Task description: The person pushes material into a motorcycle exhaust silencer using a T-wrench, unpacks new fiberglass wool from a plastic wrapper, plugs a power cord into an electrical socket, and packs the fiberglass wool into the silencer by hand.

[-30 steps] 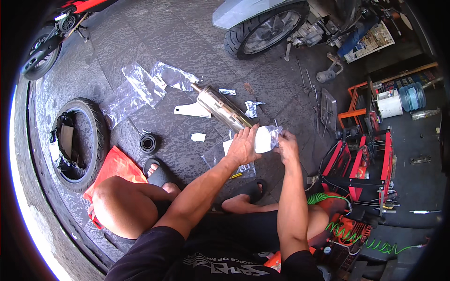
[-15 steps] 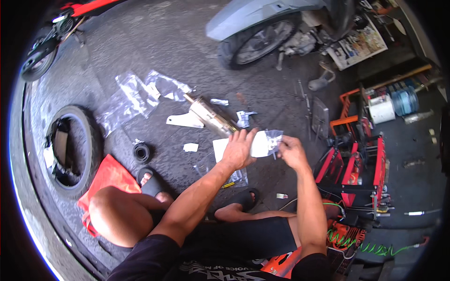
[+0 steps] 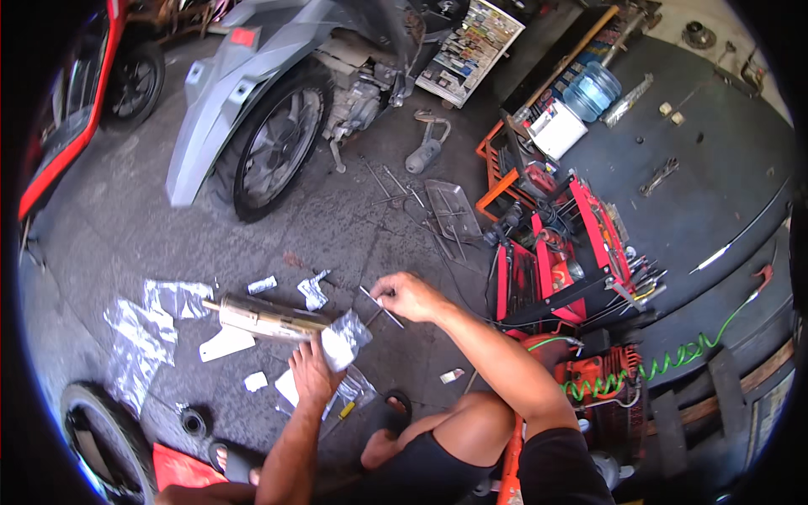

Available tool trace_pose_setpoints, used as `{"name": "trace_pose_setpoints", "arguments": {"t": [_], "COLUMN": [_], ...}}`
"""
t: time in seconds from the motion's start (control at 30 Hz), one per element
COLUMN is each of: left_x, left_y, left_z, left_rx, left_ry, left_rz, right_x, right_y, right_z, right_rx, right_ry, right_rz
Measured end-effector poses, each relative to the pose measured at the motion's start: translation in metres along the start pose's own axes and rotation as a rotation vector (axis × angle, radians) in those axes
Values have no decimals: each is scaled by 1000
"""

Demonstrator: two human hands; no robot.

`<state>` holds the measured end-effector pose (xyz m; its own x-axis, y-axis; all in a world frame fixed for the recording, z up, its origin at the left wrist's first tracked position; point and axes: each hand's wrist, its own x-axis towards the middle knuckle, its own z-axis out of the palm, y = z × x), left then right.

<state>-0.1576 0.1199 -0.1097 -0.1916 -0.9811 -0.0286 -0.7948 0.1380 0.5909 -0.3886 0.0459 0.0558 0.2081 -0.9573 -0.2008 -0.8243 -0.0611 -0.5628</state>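
Observation:
My left hand is closed on a clear plastic packet with something white inside. It is at the near end of a metal exhaust muffler lying on the floor. My right hand is raised to the right of the packet, fingers closed around a thin metal bar tool, apparently a T-handle. A white flat plate rests against the muffler's left part. Beneath my left hand are a white sheet and a yellow-handled tool beside more clear plastic.
Clear plastic wrapping spreads at left, above a tyre. A black ring-shaped part sits near my foot. A grey scooter stands at the back. Red tool trays and a green coiled hose are at right.
The view has swung right. My right hand has left the plastic packet and now holds the thin metal tool. My left hand has gone from lying flat on the packet to gripping it.

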Motion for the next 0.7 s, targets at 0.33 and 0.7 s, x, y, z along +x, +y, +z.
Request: {"name": "trace_pose_setpoints", "arguments": {"t": [0.33, 0.7], "left_x": [-36, 55], "left_y": [-34, 62], "left_z": [75, 104], "left_rx": [176, -318], "left_ry": [-76, -126], "left_rz": [-18, 606], "right_x": [-85, -109], "right_y": [167, 169], "right_z": [175, 236], "right_rx": [405, 641], "right_ry": [222, 695], "right_rz": [465, 885]}}
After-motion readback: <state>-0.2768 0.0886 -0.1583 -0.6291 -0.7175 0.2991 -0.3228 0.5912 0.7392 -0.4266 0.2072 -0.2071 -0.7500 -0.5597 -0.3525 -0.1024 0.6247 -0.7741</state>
